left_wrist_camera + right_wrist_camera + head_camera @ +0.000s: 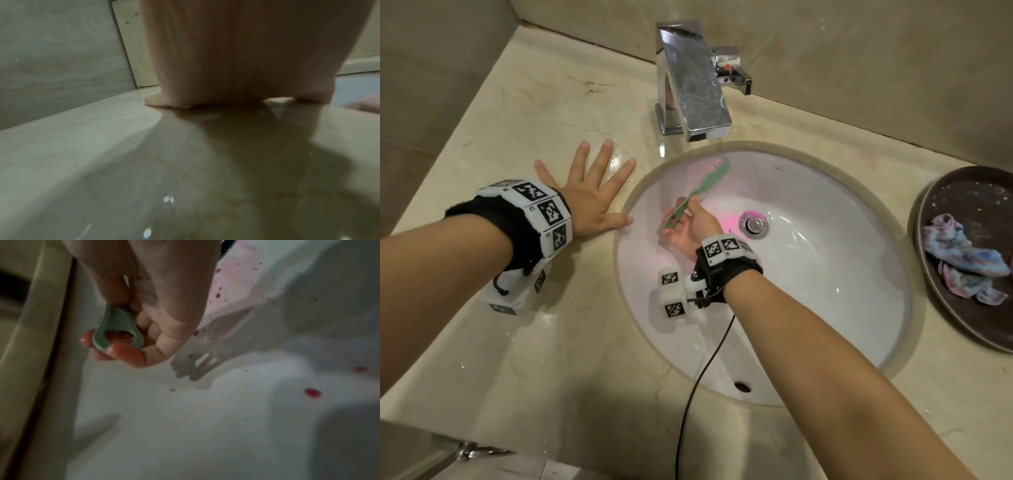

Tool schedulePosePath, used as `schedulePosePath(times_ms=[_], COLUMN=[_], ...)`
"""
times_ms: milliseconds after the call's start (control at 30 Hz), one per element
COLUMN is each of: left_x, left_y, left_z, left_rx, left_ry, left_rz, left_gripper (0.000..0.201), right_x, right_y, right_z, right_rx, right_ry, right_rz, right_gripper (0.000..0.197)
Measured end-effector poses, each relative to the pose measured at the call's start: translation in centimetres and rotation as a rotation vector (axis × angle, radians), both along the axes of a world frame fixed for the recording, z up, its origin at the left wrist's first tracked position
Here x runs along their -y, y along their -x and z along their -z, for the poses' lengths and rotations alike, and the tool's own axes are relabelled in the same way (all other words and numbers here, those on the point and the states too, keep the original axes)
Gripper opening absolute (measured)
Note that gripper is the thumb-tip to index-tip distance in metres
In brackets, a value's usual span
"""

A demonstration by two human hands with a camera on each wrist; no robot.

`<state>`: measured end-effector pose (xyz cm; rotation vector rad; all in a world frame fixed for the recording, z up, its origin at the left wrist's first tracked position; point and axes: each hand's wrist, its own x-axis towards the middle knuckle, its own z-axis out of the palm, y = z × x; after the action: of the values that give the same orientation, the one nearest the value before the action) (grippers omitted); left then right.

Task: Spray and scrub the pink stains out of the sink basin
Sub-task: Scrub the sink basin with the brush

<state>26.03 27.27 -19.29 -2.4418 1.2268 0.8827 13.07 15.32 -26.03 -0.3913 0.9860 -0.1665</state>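
Gripping the pale green plastic scrub brush [697, 193] by its looped handle end, our right hand [690, 226] has fingers and thumb curled round it low in the white oval sink basin [825, 274], its bristled head angled up toward the far left wall. Our left hand [589, 195] lies flat on the beige marble counter [551, 342] just left of the rim, fingers spread and straight, holding nothing. Pink stain pools beside the chrome drain [754, 224], and the right wrist view shows red-pink specks [312, 393] scattered across the near left slope. We judge we are mid-scrub. To do it well, we should press the bristles flat to the porcelain, work short strokes from the rim down toward the drain, and brace with the left palm.
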Motion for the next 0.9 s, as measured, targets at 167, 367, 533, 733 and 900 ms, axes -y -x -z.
schedulePosePath(times_ms=[167,367,533,733,900], left_x=[0.0,0.0,0.0,0.1,0.1], left_y=[0.0,0.0,0.1,0.0,0.0], left_z=[0.0,0.0,-0.1,-0.1,-0.1], left_rx=[0.003,-0.002,-0.003,-0.005,-0.005], left_ry=[0.003,-0.002,0.006,0.002,0.0], left_rz=[-0.003,0.002,-0.004,0.0,-0.001], left_gripper=[0.083,0.083,0.084,0.084,0.084], right_x=[0.0,1.7,0.0,2.8,0.7], right_y=[0.3,0.9,1.1,1.3,1.5], right_z=[0.0,-0.4,-0.5,-0.5,-0.5], right_rx=[-0.006,-0.058,-0.07,-0.075,-0.117], right_ry=[0.041,0.07,0.086,0.087,0.089], right_rz=[-0.034,0.088,-0.158,0.155,-0.093], right_gripper=[0.035,0.035,0.034,0.035,0.033])
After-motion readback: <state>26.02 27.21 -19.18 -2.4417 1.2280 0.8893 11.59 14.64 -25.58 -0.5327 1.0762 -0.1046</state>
